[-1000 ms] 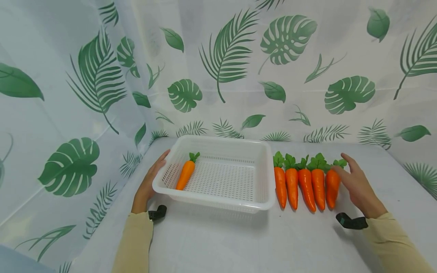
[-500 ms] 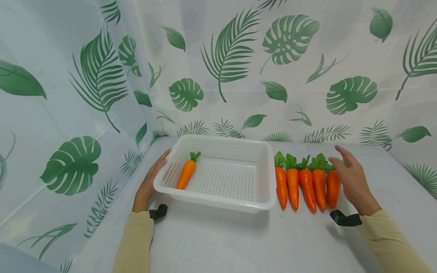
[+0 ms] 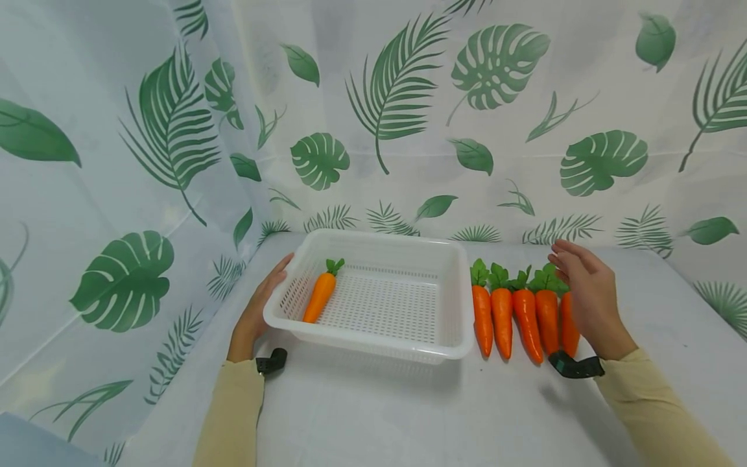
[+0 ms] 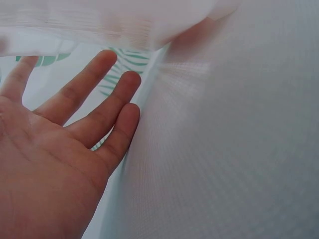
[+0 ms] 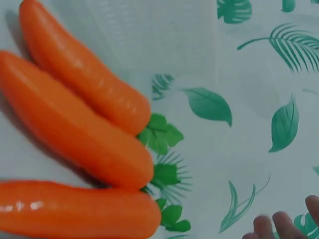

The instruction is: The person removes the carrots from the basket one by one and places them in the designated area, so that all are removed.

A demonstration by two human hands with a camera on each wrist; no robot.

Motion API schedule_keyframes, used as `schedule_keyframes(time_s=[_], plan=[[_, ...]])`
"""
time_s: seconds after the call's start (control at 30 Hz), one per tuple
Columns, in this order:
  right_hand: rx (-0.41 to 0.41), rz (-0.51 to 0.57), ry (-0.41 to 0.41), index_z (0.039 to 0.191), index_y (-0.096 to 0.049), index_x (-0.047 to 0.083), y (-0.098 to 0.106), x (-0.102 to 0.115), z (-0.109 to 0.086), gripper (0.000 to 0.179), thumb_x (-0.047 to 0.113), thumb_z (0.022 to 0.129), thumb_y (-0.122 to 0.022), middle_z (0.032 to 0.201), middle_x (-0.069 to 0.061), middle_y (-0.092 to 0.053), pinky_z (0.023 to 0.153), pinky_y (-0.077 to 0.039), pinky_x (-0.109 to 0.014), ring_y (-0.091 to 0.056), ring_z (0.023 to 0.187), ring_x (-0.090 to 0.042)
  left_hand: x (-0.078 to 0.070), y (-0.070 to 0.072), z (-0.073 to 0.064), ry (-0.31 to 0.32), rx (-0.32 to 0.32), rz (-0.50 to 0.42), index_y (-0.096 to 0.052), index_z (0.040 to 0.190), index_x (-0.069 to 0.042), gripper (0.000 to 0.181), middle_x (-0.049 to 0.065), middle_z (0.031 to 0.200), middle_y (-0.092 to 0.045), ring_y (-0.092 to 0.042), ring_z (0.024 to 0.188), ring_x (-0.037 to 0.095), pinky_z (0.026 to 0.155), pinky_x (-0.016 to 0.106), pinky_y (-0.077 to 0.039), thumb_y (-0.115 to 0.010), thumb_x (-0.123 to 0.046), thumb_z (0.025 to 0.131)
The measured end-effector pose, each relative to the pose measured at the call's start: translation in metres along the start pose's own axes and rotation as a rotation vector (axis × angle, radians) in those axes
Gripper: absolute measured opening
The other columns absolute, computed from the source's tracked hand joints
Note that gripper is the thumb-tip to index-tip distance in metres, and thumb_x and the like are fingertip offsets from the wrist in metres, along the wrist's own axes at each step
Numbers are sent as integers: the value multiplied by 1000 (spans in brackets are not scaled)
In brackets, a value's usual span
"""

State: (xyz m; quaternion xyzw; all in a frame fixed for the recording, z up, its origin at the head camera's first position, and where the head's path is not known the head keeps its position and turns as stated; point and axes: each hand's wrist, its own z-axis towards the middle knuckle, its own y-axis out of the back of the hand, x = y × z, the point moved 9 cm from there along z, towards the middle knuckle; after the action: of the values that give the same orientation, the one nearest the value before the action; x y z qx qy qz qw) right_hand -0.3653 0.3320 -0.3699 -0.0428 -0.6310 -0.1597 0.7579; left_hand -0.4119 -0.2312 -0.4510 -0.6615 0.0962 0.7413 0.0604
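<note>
A white plastic basket [image 3: 385,308] sits on the table, with one orange carrot [image 3: 320,297] lying at its left end. My left hand [image 3: 255,314] is at the basket's left side. In the left wrist view, that hand's fingers [image 4: 102,117] are straight and spread under the basket's pale wall [image 4: 99,25]. Several deeper orange carrots [image 3: 527,324] with green leafy tops lie in a row right of the basket. Over the rightmost carrot [image 3: 569,327] hovers my right hand [image 3: 595,305], fingers loosely bent with nothing between them, hiding part of it. Its fingertips [image 5: 285,226] show at the right wrist view's lower corner.
A white cloth covers the table [image 3: 408,415]. Leaf-printed curtains [image 3: 403,188] hang behind and along the left side. The row of carrots lies close by the basket's right wall. Each wrist wears a small black camera [image 3: 574,366].
My right hand has risen and shifted left, from beside the rightmost carrot to over it, covering its leaves. The left hand, basket and carrots stay put, while the head view shifts slightly.
</note>
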Motion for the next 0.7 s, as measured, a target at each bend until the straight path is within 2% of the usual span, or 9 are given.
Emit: schedule_keyframes(time_s=[0.1,0.2,0.27,0.5,0.7], plan=[[-18,180,33,150,-60,7,-5,8,-1,43,30,115,-51,140,-2,-63,100,-49,-15,-62,125,-13,-1,0,0,-1,6,-4,-20,174,-30,58,3,177,-21,-31,150,36,125,61,-23,-32,-40,117],[1,275,87,137,-68,6,-14,19,-2,35,28,114,-53,127,0,-70,95,-52,-15,-66,117,-14,-1,0,1,0,7,-5,-20,174,-30,58,3,177,-21,-31,150,37,125,61,-23,-32,-40,117],[20,294,117,132,-71,5,-20,26,-3,34,29,114,-55,121,1,-73,95,-53,-15,-67,116,-14,-1,0,1,-2,8,-6,-20,174,-30,58,4,177,-21,-31,150,37,125,61,-23,-31,-39,117],[87,345,159,129,-73,0,-43,49,-7,40,33,113,-58,118,-4,-78,97,-55,-21,-70,114,-18,0,1,1,-5,6,1,-20,173,-30,58,3,177,-22,-32,150,38,124,61,-25,-31,-39,117],[172,490,178,130,-70,-2,-61,65,-9,37,28,113,-56,121,-10,-77,98,-56,-25,-70,115,-24,2,1,1,2,8,-7,-20,174,-30,58,3,177,-22,-33,149,38,124,61,-26,-31,-40,118]])
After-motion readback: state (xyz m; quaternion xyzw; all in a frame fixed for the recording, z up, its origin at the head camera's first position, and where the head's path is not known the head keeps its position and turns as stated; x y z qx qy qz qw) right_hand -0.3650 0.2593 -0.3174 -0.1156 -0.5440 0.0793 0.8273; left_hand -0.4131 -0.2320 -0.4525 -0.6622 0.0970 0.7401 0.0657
